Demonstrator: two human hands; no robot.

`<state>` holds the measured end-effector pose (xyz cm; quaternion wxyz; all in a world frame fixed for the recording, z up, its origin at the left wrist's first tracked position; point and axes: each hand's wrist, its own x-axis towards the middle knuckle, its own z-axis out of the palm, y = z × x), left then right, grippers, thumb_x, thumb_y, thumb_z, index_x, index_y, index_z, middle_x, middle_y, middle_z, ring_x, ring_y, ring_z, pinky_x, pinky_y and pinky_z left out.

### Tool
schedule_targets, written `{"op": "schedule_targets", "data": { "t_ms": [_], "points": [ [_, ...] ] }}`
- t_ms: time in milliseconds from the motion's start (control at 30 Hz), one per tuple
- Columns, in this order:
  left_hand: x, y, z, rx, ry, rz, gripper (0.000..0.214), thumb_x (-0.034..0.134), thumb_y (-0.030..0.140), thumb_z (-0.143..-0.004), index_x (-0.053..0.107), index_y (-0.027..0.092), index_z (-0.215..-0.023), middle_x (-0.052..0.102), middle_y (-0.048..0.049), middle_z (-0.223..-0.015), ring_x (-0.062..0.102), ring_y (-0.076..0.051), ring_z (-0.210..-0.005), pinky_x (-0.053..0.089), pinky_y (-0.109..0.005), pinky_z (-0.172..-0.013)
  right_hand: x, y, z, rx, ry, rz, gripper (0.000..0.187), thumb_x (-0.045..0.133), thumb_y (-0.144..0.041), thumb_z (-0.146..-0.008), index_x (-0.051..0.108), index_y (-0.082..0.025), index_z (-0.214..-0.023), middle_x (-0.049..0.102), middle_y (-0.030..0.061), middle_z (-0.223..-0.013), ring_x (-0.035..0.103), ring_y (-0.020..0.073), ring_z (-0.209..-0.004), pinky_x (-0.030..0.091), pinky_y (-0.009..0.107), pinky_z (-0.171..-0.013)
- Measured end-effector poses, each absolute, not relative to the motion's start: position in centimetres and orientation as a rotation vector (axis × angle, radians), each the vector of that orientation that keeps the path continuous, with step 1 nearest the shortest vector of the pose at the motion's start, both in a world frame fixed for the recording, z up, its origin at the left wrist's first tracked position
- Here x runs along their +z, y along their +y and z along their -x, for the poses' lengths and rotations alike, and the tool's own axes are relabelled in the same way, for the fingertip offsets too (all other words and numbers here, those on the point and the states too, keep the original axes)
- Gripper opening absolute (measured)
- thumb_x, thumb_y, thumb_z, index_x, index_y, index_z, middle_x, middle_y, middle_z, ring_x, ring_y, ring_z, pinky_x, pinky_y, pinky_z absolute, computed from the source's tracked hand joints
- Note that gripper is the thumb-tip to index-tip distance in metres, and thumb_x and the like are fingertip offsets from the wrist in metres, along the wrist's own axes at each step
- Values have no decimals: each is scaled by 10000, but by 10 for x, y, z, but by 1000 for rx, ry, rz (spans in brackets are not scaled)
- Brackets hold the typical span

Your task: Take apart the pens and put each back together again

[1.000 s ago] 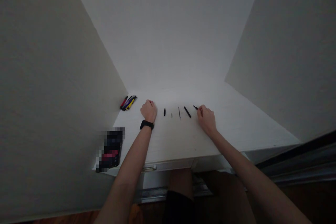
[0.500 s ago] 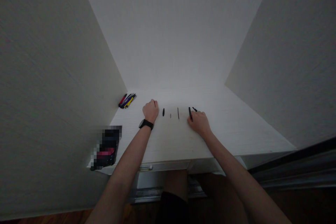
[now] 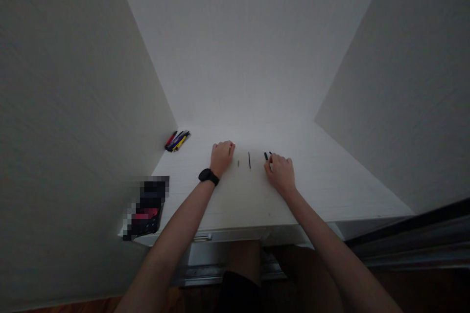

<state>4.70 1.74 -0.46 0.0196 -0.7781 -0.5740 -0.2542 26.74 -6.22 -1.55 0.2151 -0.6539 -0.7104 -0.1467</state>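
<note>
My left hand (image 3: pixel 222 155), a black watch (image 3: pixel 208 176) on its wrist, rests on the white desk with its fingers curled. It covers the spot where a short black pen piece lay, so what it holds is hidden. Just right of it lie a tiny grey piece (image 3: pixel 238 163), perhaps a spring, and a thin dark pen refill (image 3: pixel 249 160). Farther right, my right hand (image 3: pixel 281 172) is closed, its thumb and fingers around the lower end of a black pen barrel (image 3: pixel 266 156). A small black piece (image 3: pixel 270 152) shows partly beyond its fingers.
Several pens (image 3: pixel 178 141), red, blue and yellow among them, lie by the left wall. A dark, partly pixelated object (image 3: pixel 152 215) sits at the desk's front left corner. Walls enclose the white desk (image 3: pixel 330 181) on three sides; a drawer handle (image 3: pixel 202 238) is at its front.
My left hand has moved right, over the short black pen piece, which is now hidden. My right fingers have shifted slightly and cover more of the barrel and the small black piece.
</note>
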Motion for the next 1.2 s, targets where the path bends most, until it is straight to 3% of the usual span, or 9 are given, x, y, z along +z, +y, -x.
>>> {"op": "schedule_targets", "data": {
  "t_ms": [133,267,567,733,967,1200],
  "points": [
    [-7,4,-72,-827,-1364,2636,308,378,369,-1017,647,225,-967,674,-103,-992,572,-246,-964,350,-401,-878,-16,-60,-262,-466,-2163,1647,211,477,-286,-959,638,-151,-949,673,143,-968,551,262,-926,296,379,-817],
    [-9,-5,-86,-785,-1232,2708,264,441,321,-994,684,229,-947,668,-107,-990,560,-253,-966,350,-418,-874,-16,-55,-257,-469,-2242,1607,220,493,-280,-965,675,-156,-965,663,151,-1029,523,272,-971,307,398,-840],
    [-4,-9,-88,-503,-1171,2719,301,441,297,-995,724,232,-916,683,-104,-1057,545,-258,-1016,345,-435,-870,-19,-50,-258,-439,-2219,1572,241,438,-142,-971,673,-153,-919,673,129,-964,531,254,-927,307,377,-812],
    [-7,-6,-88,-487,-1112,2732,222,495,245,-976,708,203,-930,699,-89,-1037,562,-238,-999,343,-413,-866,-25,-48,-261,-397,-2107,1488,229,423,-123,-979,643,-163,-930,678,85,-825,544,227,-823,296,351,-785],
    [-14,-1,-83,-759,-1182,2821,170,486,176,-977,653,195,-954,713,-40,-923,596,-198,-901,365,-371,-852,-27,-49,-266,-384,-1988,1392,243,422,-162,-1003,649,-174,-916,705,60,-803,565,204,-775,294,342,-802],
    [-15,1,-80,-1234,-1150,2870,148,506,243,-988,646,197,-975,704,-31,-965,600,-168,-900,400,-333,-886,-27,-48,-268,-401,-1951,1369,246,458,-244,-1013,694,-181,-1029,724,71,-827,563,197,-778,295,344,-799]
  ]
}}
